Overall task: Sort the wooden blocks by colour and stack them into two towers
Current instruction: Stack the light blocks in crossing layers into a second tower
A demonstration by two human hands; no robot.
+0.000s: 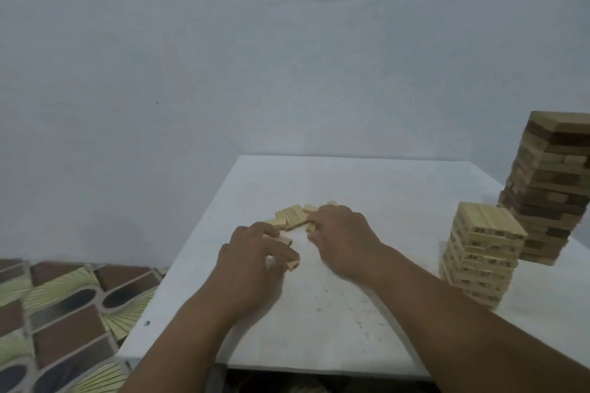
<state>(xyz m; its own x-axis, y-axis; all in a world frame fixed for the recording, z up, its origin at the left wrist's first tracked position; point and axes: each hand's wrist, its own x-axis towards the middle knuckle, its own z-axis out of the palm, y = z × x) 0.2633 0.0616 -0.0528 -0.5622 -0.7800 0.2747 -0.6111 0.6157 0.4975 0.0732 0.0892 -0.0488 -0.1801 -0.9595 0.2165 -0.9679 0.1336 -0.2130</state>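
On the white table [335, 322], seen from the head view:

Loose blocks: a small heap of pale wooden blocks [292, 217] is spread flat near the middle of the table, between and just beyond the two hands.

Left hand: the left hand [252, 260] is lowered onto the table at the near-left edge of the heap; its fingers are curled round a pale block [293, 263], which is pinched at the fingertips, with another block lying just under the knuckles.

Right hand: the right hand [340, 238] is laid over the right side of the heap, fingers bent down onto the blocks; whether a block is gripped cannot be told, since the fingertips are hidden and blurred.

Pale tower: a short tower of light blocks [479, 252] is stood at the right edge of the table.

Mixed tower: a taller tower of dark and light blocks [552, 188] is stood just behind it, partly cut off by the frame.

Surroundings: a plain wall [223, 57] is seen behind, and a patterned floor [57, 313] at the left.
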